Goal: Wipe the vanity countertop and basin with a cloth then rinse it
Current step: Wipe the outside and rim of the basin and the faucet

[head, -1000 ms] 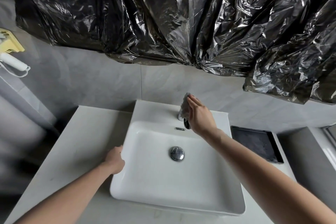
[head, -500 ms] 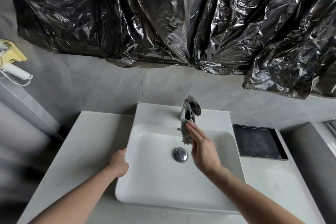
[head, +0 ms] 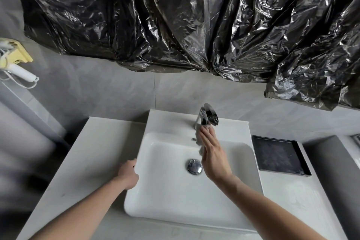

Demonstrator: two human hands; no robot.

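Overhead, black plastic sheeting [head: 175,25], grey tiles, white countertop [head: 93,152], right hand [head: 212,154] flat-fingered pressing cloth [head: 199,136]

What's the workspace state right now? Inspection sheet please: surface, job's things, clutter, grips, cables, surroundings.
Surface: white vanity countertop, pale smear marks at right.
Job's things: white basin, drain stopper in place; grey cloth pressed against the chrome faucet; no water seen running.
Clutter: black tray right of basin.
Grips: right hand fingers straight on cloth; left hand curled over the basin's left rim.
Cables: white cord at wall device, far left.
Surroundings: grey tiled wall, black plastic sheeting above.
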